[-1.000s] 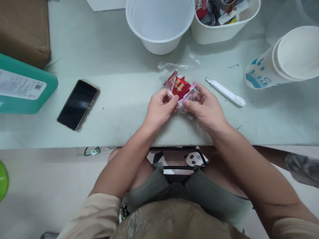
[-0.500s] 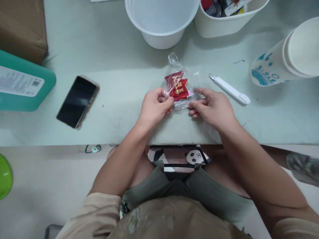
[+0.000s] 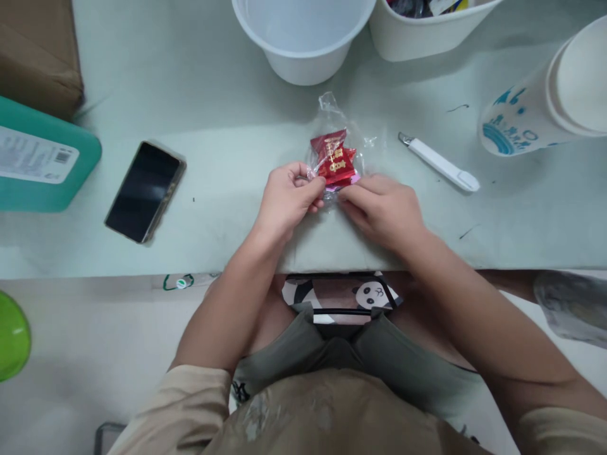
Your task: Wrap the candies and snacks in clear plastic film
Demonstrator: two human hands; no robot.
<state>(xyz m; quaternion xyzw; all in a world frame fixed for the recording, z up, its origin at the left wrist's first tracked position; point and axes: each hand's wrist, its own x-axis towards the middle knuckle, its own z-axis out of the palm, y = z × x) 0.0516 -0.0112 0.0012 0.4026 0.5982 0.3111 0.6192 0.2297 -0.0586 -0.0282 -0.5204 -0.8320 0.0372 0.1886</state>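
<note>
A clear plastic bag point(image 3: 331, 109) lies on the table with small red packets point(image 3: 333, 157) inside, printed in gold; a bit of pink shows beneath them. My left hand point(image 3: 290, 196) pinches the bag's near left edge between thumb and fingers. At the near right edge of the bag, my right hand point(image 3: 386, 205) has its thumb and fingers pressed together on the plastic, its fingertips slightly blurred. Right of the bag lies a white utility knife point(image 3: 441, 163), touched by neither hand.
A white round tub point(image 3: 306, 60) and a white bin point(image 3: 422, 38) with packets in it stand at the back. Stacked paper cups point(image 3: 521, 114) are at the right. Leftward are a phone point(image 3: 145, 193), a green container point(image 3: 71, 158) and a brown box point(image 3: 40, 57).
My right hand has moved left and its fingers have closed at the bag's near edge. My left hand keeps its pinch. The view has shifted slightly.
</note>
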